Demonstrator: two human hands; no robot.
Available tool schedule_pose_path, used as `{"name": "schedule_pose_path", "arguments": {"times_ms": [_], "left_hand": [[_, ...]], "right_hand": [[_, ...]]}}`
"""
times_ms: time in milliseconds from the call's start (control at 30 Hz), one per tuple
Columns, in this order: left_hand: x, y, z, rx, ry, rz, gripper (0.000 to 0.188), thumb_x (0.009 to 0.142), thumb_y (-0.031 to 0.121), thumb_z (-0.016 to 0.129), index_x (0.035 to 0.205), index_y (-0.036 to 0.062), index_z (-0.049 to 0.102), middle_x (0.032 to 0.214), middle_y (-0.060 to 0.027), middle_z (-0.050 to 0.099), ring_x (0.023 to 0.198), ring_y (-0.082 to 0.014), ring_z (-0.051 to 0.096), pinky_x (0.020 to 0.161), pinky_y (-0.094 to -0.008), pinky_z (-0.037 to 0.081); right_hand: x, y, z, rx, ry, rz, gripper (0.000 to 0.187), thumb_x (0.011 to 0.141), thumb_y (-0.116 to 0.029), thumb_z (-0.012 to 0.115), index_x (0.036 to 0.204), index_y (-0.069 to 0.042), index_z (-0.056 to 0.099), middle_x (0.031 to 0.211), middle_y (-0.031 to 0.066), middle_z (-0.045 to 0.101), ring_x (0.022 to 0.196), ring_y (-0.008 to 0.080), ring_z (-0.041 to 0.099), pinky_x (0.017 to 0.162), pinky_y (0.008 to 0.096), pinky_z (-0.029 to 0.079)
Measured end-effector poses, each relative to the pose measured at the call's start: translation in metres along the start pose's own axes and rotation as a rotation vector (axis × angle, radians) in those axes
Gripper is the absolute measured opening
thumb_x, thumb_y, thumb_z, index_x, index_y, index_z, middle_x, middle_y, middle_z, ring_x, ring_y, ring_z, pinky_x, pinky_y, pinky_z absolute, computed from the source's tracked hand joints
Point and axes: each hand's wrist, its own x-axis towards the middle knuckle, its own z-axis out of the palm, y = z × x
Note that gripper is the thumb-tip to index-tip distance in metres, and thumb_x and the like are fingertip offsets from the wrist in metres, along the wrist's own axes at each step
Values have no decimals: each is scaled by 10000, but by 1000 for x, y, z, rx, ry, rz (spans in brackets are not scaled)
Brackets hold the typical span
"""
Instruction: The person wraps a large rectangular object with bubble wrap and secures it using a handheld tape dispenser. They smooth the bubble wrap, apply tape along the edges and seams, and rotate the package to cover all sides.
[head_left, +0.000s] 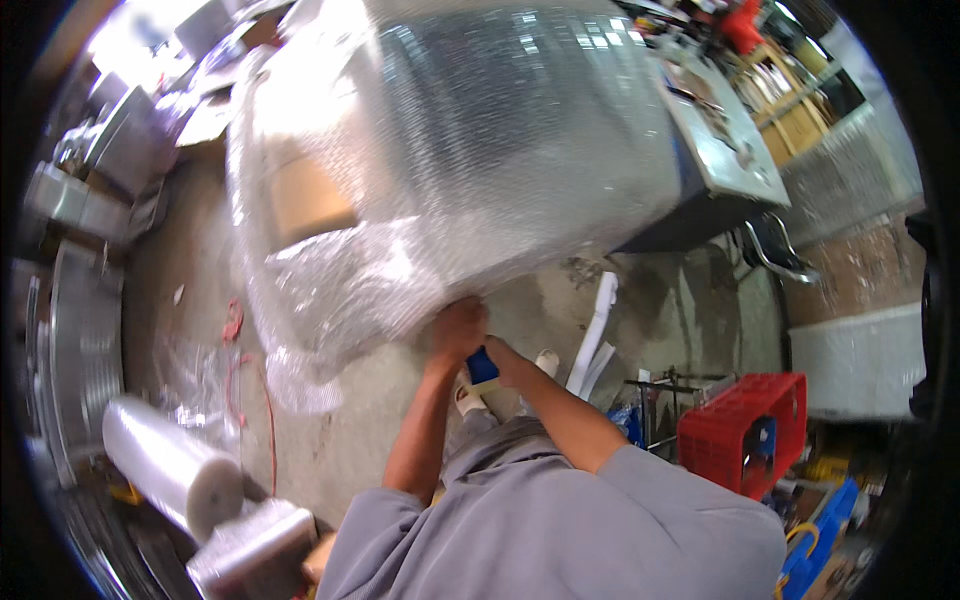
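A large object wrapped in clear bubble wrap [450, 140] fills the upper middle of the view; brown cardboard [308, 198] shows through the wrap on its left. My left hand [458, 330] grips the lower edge of the wrap. Just right of it, my right hand [500, 362] is closed on a small blue tool [482, 367]; what kind of tool cannot be told. Both hands meet below the wrapped object, above the concrete floor [350, 420].
A roll of bubble wrap [170, 465] lies at lower left beside a smaller wrapped piece [250, 545]. A red plastic crate [745, 430] stands at right. A grey metal table [725, 140] stands behind the wrapped object. Metal parts [80, 300] line the left.
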Motion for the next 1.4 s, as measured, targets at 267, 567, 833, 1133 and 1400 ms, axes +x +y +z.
{"name": "schedule_pose_path", "arguments": {"times_ms": [267, 567, 833, 1133, 1400], "left_hand": [[8, 43, -13, -142, 121, -299, 270, 896, 249, 616, 944, 28, 764, 973, -226, 732, 932, -401, 703, 886, -477, 533], [18, 185, -157, -486, -416, -76, 392, 881, 262, 776, 1195, 35, 718, 1179, -166, 729, 1131, -312, 687, 1005, -415, 512], [360, 239, -295, 483, 673, 25, 900, 961, 612, 555, 1589, 43, 252, 1620, -267, 266, 1518, -418, 223, 1229, -521, 214], [468, 217, -279, 539, 160, -708, 1127, 835, 910, 303, 1637, 136, 137, 1695, -182, 50, 1574, -326, -16, 1258, -537, 23], [466, 221, -275, 591, 184, -706, 1036, 864, 834, 421, 1635, 179, 194, 1698, -161, 112, 1577, -311, 60, 1262, -499, 42]], "right_hand": [[-40, -40, -39, 154, -320, 185, 369, 1004, -482, 598, 1089, -131, 673, 943, 50, 722, 776, 163, 703, 737, 342, 607], [-93, -136, -175, -1240, -99, 124, 810, 834, -773, 628, 1159, -38, 733, 998, 82, 726, 891, 166, 661, 791, 296, 489], [-108, -186, -364, -1237, 179, -29, 768, 897, -773, 494, 1068, -75, 767, 914, 223, 745, 846, 351, 736, 715, 438, 538], [-197, -360, -460, -987, 487, -185, 459, 890, -426, 704, 1101, -19, 730, 1034, 181, 735, 964, 301, 702, 878, 406, 520], [-76, -520, -497, -622, 566, -141, 662, 874, -577, 725, 1052, 62, 722, 950, 176, 734, 882, 292, 718, 809, 421, 536]]}}
